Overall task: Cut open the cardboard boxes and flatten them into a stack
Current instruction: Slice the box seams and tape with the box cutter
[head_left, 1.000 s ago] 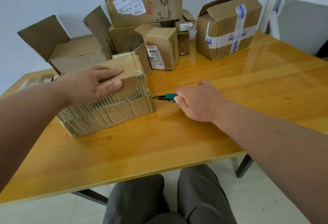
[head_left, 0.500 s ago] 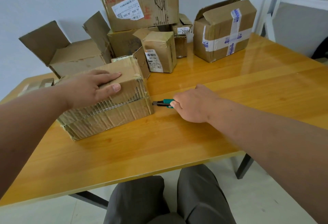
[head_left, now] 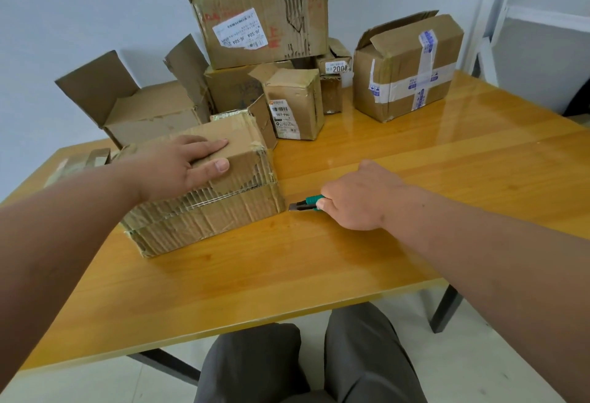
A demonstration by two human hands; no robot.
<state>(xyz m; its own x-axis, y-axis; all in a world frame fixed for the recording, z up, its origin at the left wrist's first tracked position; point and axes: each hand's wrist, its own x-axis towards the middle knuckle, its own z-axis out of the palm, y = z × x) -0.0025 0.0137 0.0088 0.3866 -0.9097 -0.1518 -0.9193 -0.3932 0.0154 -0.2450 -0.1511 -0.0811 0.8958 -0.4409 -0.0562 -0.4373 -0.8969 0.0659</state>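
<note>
A worn, taped cardboard box (head_left: 207, 220) lies on the wooden table (head_left: 319, 268) in front of me. My left hand (head_left: 185, 166) presses flat on its top, fingers straight, thumb over the front edge. My right hand (head_left: 357, 201) grips a green utility knife (head_left: 306, 204) low over the table. The knife's tip sits just right of the box's lower right corner, almost touching it.
Several more cardboard boxes are piled at the back: an open one (head_left: 143, 112) at left, a large labelled one (head_left: 261, 19) on top, a small one (head_left: 297, 105) in the middle, a blue-taped one (head_left: 405, 67) at right. Flattened cardboard (head_left: 79, 163) lies at far left.
My right hand has moved the knife a little left, toward the box's lower right corner. My left hand stays pressed on the box top.
</note>
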